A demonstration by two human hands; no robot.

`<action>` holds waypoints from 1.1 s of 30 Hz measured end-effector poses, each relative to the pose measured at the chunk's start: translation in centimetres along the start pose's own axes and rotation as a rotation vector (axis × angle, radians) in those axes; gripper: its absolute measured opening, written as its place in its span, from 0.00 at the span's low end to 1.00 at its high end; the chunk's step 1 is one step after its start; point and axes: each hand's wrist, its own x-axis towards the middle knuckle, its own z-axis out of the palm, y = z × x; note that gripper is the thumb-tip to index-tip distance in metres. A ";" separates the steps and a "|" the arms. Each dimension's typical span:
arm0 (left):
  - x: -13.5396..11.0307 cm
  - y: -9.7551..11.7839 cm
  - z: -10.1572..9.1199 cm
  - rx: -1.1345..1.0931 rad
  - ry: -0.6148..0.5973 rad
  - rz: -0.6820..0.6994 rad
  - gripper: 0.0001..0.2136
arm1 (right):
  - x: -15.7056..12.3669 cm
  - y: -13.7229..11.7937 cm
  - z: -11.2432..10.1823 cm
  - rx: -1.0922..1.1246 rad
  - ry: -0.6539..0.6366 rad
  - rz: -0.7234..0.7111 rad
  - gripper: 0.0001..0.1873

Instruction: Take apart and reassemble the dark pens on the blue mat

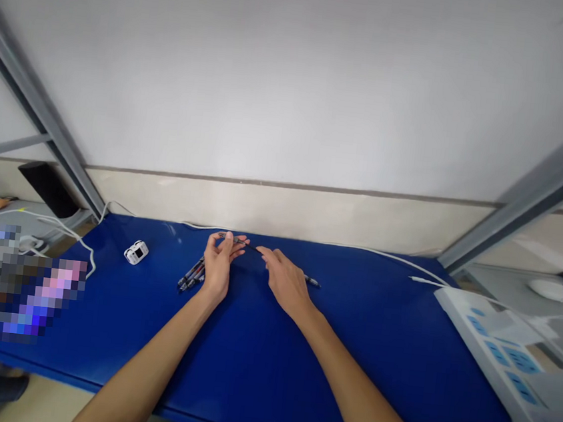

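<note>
My left hand (pixel 219 262) is raised a little over the blue table (pixel 247 348), its fingertips pinched on a dark pen (pixel 236 240) that points right. My right hand (pixel 284 280) lies palm down just to the right, fingers stretched out toward the pen's tip. Whether it touches the pen, I cannot make out. A bunch of several dark pens (pixel 191 275) lies on the table just left of my left hand. Another pen (pixel 312 281) pokes out from behind my right hand.
A small white device (pixel 136 252) sits at the table's back left. White cables (pixel 397 258) run along the back edge. A white power strip with blue sockets (pixel 502 355) lies at the right. Grey metal frame posts (pixel 522 216) rise at both sides before a white wall.
</note>
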 end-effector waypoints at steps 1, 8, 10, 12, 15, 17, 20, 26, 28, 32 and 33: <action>0.1 0.0 -0.1 -0.006 0.005 0.004 0.18 | 0.0 0.0 0.0 -0.005 -0.004 0.001 0.26; 0.4 0.0 -0.3 -0.020 0.031 0.009 0.18 | 0.0 0.4 0.2 -0.015 -0.011 0.002 0.28; 0.4 0.1 -0.3 -0.020 0.019 -0.002 0.18 | 0.0 0.4 0.3 -0.021 -0.013 -0.001 0.28; 0.2 0.2 -0.2 -0.015 -0.005 -0.015 0.18 | -0.1 0.5 0.3 -0.026 -0.014 -0.003 0.28; 0.1 0.3 0.0 -0.003 -0.025 -0.016 0.18 | 0.0 0.5 0.3 -0.023 -0.012 -0.015 0.27; 0.1 0.3 -0.1 -0.008 -0.007 -0.007 0.18 | 0.0 0.5 0.4 -0.004 0.016 -0.022 0.24; 0.5 0.2 -0.3 -0.026 0.036 0.000 0.19 | 0.1 0.3 0.5 0.053 0.097 -0.001 0.20; 1.1 0.3 -0.7 -0.031 0.073 0.038 0.19 | 0.1 0.0 0.5 0.105 0.162 0.068 0.18; 1.1 0.3 -0.7 -0.032 0.078 0.041 0.20 | 0.2 0.0 0.4 0.107 0.163 0.072 0.17; 1.0 0.5 -0.6 -0.027 0.084 0.025 0.20 | 0.2 0.1 0.4 0.108 0.164 0.070 0.16; 1.0 0.5 -0.6 -0.026 0.083 0.020 0.20 | 0.2 0.1 0.4 0.110 0.161 0.070 0.16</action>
